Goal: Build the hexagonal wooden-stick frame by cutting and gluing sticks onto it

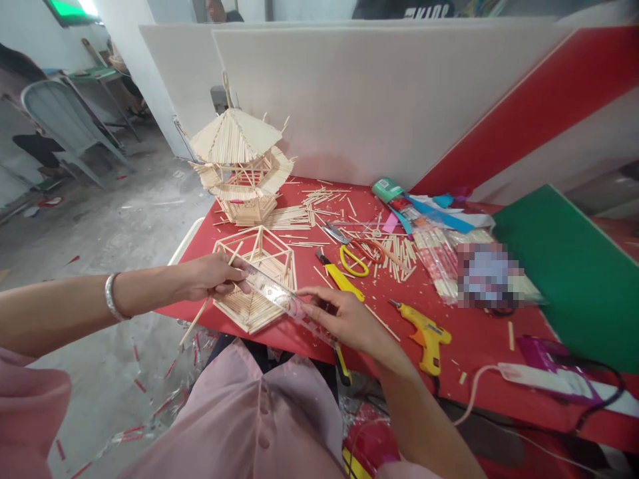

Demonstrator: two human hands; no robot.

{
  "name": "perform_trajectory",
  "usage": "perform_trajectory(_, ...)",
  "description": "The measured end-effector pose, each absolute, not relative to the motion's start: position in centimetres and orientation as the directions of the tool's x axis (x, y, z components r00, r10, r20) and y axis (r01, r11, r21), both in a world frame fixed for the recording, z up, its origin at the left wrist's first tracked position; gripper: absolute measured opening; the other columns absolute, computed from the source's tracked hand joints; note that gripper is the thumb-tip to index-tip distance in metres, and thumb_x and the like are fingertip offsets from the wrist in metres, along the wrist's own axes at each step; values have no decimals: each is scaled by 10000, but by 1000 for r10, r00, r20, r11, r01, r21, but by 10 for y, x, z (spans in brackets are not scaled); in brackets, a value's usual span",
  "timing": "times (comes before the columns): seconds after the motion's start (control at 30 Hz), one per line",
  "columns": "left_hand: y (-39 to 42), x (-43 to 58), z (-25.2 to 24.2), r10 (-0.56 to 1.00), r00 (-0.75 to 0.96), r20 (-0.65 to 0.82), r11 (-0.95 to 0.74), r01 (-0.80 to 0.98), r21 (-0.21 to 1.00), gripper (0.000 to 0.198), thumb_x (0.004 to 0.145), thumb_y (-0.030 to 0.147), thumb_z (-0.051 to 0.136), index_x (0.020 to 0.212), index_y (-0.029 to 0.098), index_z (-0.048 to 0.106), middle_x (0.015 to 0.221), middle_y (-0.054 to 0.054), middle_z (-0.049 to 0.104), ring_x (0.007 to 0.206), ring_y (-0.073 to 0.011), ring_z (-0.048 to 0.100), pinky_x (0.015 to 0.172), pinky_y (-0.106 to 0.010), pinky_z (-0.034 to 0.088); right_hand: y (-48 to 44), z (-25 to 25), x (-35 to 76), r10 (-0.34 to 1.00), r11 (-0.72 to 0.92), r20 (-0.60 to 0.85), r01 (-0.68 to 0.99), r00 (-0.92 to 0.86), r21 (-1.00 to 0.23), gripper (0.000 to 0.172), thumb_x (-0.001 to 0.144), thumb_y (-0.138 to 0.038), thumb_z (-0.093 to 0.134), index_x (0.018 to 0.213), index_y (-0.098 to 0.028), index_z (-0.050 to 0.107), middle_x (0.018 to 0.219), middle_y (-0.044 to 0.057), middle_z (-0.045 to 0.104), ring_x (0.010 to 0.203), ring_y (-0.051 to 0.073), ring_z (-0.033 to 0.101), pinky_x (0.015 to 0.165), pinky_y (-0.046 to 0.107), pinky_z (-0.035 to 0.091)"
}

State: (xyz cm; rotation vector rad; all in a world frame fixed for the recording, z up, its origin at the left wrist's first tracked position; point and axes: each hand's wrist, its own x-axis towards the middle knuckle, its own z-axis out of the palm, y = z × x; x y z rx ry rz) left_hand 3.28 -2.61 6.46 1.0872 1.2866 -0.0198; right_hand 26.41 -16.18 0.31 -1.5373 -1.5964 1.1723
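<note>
A clear ruler (272,290) is stretched between my hands over a six-sided stick frame (248,319). My left hand (215,273) pinches the ruler's left end, along with a thin wooden stick (194,326) that slants down past the table edge. Toward the ruler's other end, my right hand (344,319) grips it between thumb and fingers. Just below the right hand, a black and yellow tool handle (343,366) pokes out by the table edge; its upper part is hidden. The frame has a floor of sticks and raised bars around it.
On the red table (359,352) stands a stick pagoda (239,153). Scissors (353,258), a yellow utility knife (342,276), loose sticks (399,256) and a yellow glue gun (424,332) lie rightward. Beyond are bagged sticks (435,259), a green board (574,273) and a white panel (349,100).
</note>
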Motion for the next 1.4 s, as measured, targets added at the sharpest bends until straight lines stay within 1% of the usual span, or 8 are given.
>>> perform_trajectory(0.23,-25,33,63,533,353,-769,541,556,631,94,863,65,510,907,133,558,691,-63,699,332,-22,292,410,-211,179,-163,3,264,985,-78,-137,438,-104,-895,341,893,-418,574,1148,-226,696,760,3,659,619,111,531,591,233,414)
perform_trajectory(0.43,-26,32,63,534,359,-766,542,550,636,103,862,69,512,918,129,574,676,-59,693,328,-21,280,404,-210,165,-163,2,264,983,-85,-146,436,-109,-896,347,896,-422,575,1163,-233,691,770,0,668,616,106,527,594,230,411)
perform_trajectory(0.57,-27,33,64,539,347,-767,539,558,631,125,828,52,532,915,128,582,668,-59,694,324,-20,279,404,-209,157,-162,1,264,984,-80,-140,437,-107,-896,332,889,-413,587,1149,-236,692,744,-12,653,590,96,508,567,220,388)
perform_trajectory(0.73,-25,33,62,540,361,-760,535,549,641,132,780,73,600,900,128,599,670,-58,698,328,-19,281,406,-208,148,-162,0,264,984,-71,-135,437,-117,-897,330,893,-414,577,1142,-225,684,728,-12,643,590,98,515,566,222,391)
perform_trajectory(0.97,-25,31,62,532,376,-759,533,548,645,129,794,64,568,900,126,609,677,-53,694,329,-21,286,402,-211,156,-161,7,263,982,-71,-143,454,-126,-888,325,901,-400,551,1128,-211,686,698,-10,633,574,102,513,556,226,384)
perform_trajectory(1.17,-25,32,63,529,371,-763,532,555,639,113,833,71,541,914,128,596,680,-54,694,333,-19,292,406,-204,165,-162,6,263,982,-70,-142,460,-123,-885,336,901,-402,554,1148,-216,685,736,-5,659,583,101,520,563,225,387)
perform_trajectory(1.4,-25,31,61,533,383,-755,522,554,649,105,832,78,549,906,127,605,683,-54,698,331,-21,291,401,-205,163,-162,8,263,982,-68,-142,466,-127,-882,342,902,-391,548,1163,-213,681,795,9,689,611,107,535,594,231,409)
